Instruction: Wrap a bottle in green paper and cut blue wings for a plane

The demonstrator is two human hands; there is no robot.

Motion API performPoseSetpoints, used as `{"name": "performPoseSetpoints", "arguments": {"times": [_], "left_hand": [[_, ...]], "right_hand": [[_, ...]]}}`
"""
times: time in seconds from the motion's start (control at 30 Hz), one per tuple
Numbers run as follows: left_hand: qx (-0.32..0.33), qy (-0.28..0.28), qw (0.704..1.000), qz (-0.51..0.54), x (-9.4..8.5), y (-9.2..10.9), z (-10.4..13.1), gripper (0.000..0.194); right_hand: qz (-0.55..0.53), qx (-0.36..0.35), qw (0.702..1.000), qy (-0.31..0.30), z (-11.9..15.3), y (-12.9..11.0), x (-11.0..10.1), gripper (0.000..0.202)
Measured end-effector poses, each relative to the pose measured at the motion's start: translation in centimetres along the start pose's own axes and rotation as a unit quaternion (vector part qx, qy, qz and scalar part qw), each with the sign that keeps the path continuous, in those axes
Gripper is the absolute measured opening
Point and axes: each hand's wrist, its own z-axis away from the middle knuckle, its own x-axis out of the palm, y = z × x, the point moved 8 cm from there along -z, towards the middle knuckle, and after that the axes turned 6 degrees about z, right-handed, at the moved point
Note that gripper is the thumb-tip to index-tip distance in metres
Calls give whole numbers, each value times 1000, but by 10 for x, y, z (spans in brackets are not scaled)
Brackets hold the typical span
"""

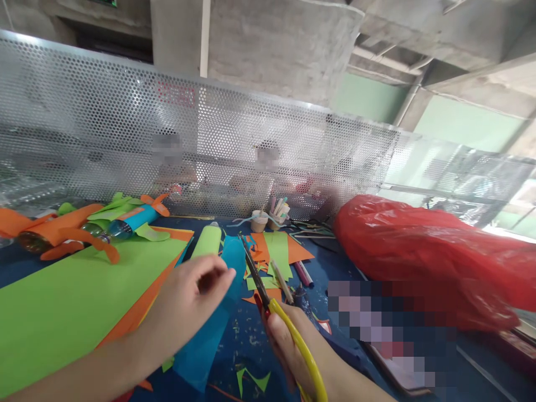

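Note:
My left hand (196, 296) is closed with thumb and fingers curled together over a long strip of blue paper (228, 312). The strip runs from beyond my fingers down toward me; the exact pinch point is partly hidden. In my right hand (293, 335) is a pair of scissors (260, 282) with yellow and red handles. Their dark blades point away from me, beside the strip's right edge, and look nearly closed. Just past my left hand lies a bottle wrapped in green paper (207, 240). Orange and green paper scraps (274, 251) lie beyond the scissors.
Green sheets (84, 296) over orange ones fill the left side. Paper-wrapped bottles (134, 220) lie behind them. Cups of markers (278, 212) stand by the perforated metal screen (251, 123). A red plastic bag (419, 251) and a blurred-out phone-like object (402, 368) are at right.

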Motion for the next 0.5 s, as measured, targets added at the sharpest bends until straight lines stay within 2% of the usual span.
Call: {"name": "performPoseSetpoints", "arguments": {"times": [0.07, 0.1, 0.17, 0.23, 0.27, 0.4, 0.5], "left_hand": [[-79, -135, 987, 24, 28, -3, 18, 32], [-126, -199, 970, 57, 42, -5, 30, 34], [-229, -268, 924, 149, 59, -10, 53, 30], [-263, -262, 904, 213, 64, -11, 63, 30], [-266, -243, 904, 232, 62, -11, 63, 33], [-259, -139, 928, 229, 51, -20, 57, 47], [-244, -119, 933, 235, 51, -24, 52, 49]], "right_hand": [[0, -16, 1000, -3, 0, -4, 0, 52], [1, -30, 1000, -3, 1, -7, -1, 51], [5, -61, 998, 5, 2, -15, -4, 50], [5, -91, 996, 7, 4, -24, -6, 52], [0, -102, 995, 5, 4, -28, -7, 54], [-16, -121, 992, 30, 7, -36, -10, 59], [-24, -92, 994, 50, 8, -33, -11, 64]]}}
